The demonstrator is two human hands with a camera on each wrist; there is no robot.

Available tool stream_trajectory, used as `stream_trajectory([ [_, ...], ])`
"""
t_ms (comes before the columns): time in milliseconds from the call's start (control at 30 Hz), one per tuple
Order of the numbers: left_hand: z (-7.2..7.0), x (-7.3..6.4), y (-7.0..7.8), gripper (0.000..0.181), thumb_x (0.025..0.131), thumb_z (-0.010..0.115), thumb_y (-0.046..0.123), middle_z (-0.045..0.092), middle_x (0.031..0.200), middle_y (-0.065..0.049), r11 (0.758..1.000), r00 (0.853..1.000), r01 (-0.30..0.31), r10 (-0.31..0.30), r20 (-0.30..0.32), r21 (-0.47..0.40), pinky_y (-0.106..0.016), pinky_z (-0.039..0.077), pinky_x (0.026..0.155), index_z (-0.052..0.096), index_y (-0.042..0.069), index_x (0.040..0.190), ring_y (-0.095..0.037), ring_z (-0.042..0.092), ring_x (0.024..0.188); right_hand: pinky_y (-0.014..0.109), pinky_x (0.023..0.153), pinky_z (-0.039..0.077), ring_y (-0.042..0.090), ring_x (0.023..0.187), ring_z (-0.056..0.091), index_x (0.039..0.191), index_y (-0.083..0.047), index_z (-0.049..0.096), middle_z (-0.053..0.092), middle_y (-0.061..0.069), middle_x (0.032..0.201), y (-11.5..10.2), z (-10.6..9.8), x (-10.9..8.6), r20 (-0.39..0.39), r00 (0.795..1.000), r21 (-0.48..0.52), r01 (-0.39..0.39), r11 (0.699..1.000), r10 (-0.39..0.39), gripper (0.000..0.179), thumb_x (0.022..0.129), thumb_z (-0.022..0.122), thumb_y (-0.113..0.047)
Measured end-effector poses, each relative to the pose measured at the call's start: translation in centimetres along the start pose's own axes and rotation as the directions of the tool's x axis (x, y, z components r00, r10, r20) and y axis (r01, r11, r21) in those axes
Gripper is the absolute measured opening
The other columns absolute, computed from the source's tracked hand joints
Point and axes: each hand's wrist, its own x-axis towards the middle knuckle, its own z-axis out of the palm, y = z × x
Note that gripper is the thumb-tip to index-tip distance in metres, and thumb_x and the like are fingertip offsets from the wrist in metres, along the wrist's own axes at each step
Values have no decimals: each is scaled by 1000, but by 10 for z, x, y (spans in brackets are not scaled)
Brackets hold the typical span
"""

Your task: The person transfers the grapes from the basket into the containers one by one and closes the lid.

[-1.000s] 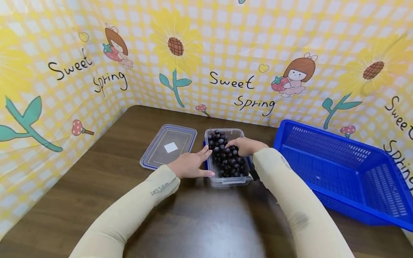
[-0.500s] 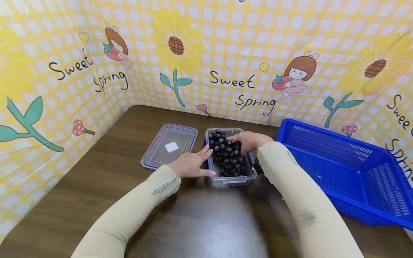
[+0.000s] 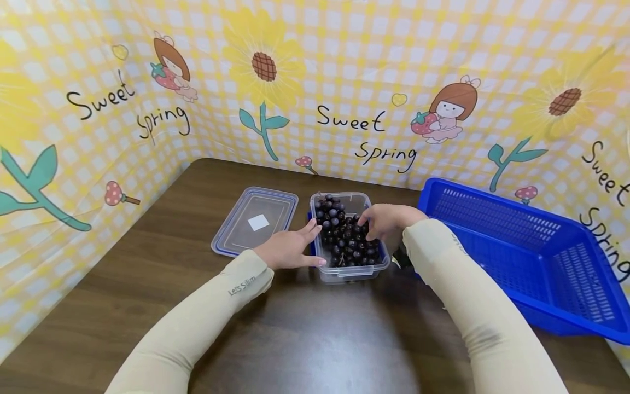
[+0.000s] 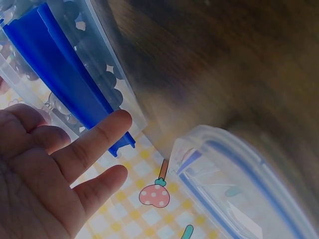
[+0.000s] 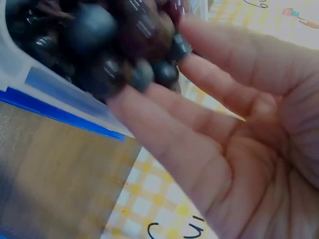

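Note:
Dark purple grapes (image 3: 350,241) fill much of a clear plastic container (image 3: 351,272) in the head view, with a bare patch inside its far right part. My left hand (image 3: 287,249) lies along the container's left side, fingers and thumb spread against it. In the left wrist view its straight fingers (image 4: 92,144) reach over the blue side latch (image 4: 60,64), which hangs open. Over the container's right rim, my right hand (image 3: 386,221) touches the grapes with its fingertips. The right wrist view shows its fingers (image 5: 164,129) extended and spread apart against several grapes (image 5: 107,74).
A clear lid (image 3: 236,230) with a blue seal and a white label lies left of the container. At the right stands a large blue plastic basket (image 3: 521,246). A yellow checked cloth (image 3: 344,65) rises behind the brown table (image 3: 162,268).
My right hand has drawn back toward the right, its fingers parting from the grapes on the right side. Those grapes sit lower and nearer the front. The left hand stays put.

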Motion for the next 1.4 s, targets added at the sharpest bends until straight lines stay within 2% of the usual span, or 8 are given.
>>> stream_trajectory([
  [267, 4, 4, 2, 86, 93, 49, 58, 12, 157, -17, 1000, 1000, -18, 18, 7, 20, -45, 51, 83, 21, 2, 152, -36, 57, 114, 32, 71, 53, 16, 69, 58, 127, 5, 55, 63, 10, 94, -3, 3, -4, -94, 993, 14, -67, 998, 68, 38, 91, 62, -5],
  [433, 9, -5, 2, 83, 94, 47, 57, 21, 154, -21, 997, 997, -17, 22, -72, 69, -54, 43, 96, 26, -2, 149, -41, 50, 121, 31, 63, 55, 20, 67, 64, 120, 2, 62, 65, 21, 109, -20, 9, 1, -325, 931, 273, -75, 959, 165, 33, 90, 63, -11],
  [667, -9, -31, -31, 75, 95, 53, 48, 36, 146, -24, 990, 959, 105, -127, -252, -99, -50, 32, 106, 37, -8, 142, -39, 39, 132, 36, 88, 51, 40, 115, 55, 137, 8, 45, 51, 28, 132, -66, 42, 21, -379, 921, 754, 247, 608, 95, 42, 96, 48, -2],
  [733, -15, -42, -46, 71, 97, 52, 44, 48, 136, -27, 969, 944, 144, -195, -265, -202, -51, 38, 101, 37, -9, 142, -39, 49, 122, 36, 93, 49, 38, 119, 53, 139, 7, 44, 48, 26, 137, -83, 53, 27, -396, 915, 777, 287, 560, 80, 44, 95, 48, 0],
  [967, -27, -85, -91, 71, 102, 42, 39, 22, 149, -30, 832, 914, 215, -355, -193, -512, -56, 25, 108, 22, -13, 145, -47, 27, 134, 37, 106, 36, 31, 128, 46, 144, 0, 38, 37, 14, 149, -126, 95, 51, -493, 868, 684, 345, 642, 59, 55, 92, 55, -7],
  [1167, -25, -99, -106, 74, 103, 29, 45, -1, 154, -28, 587, 894, 308, -447, 18, -748, -65, 9, 108, 5, -9, 148, -48, 0, 139, 37, 110, 30, 30, 137, 33, 148, 4, 27, 31, 18, 151, -130, 125, 60, -456, 889, 637, 288, 715, 47, 68, 88, 58, -4],
  [1300, -18, -101, -113, 73, 103, 27, 43, 4, 153, -31, 464, 850, 349, -522, 66, -814, -61, 19, 108, 3, -8, 149, -48, 13, 138, 41, 107, 34, 34, 134, 36, 152, 2, 10, 34, 27, 147, -129, 132, 68, -444, 885, 692, 242, 680, 136, 81, 87, 58, -7],
  [1400, -10, -100, -120, 72, 103, 29, 39, 16, 150, -35, 441, 821, 377, -567, 73, -815, -51, 37, 102, 5, -11, 148, -48, 32, 131, 44, 108, 32, 37, 134, 35, 151, 2, -1, 35, 32, 144, -129, 136, 73, -430, 884, 676, 181, 714, 183, 87, 90, 59, -11],
])
